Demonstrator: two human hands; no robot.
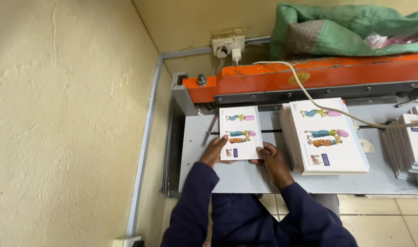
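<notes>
A small stack of white booklets with colourful cartoon figures on the cover lies on the grey bed of a paper cutter, its far edge pushed under the orange clamp bar. My left hand grips the stack's near left corner. My right hand holds its near right corner. Both arms wear dark blue sleeves.
A taller, wider stack of the same booklets sits to the right on the bed. Fanned trimmed booklets lie at the far right. A white cable crosses the stack. A green sack rests on the cutter. A cream wall is at left.
</notes>
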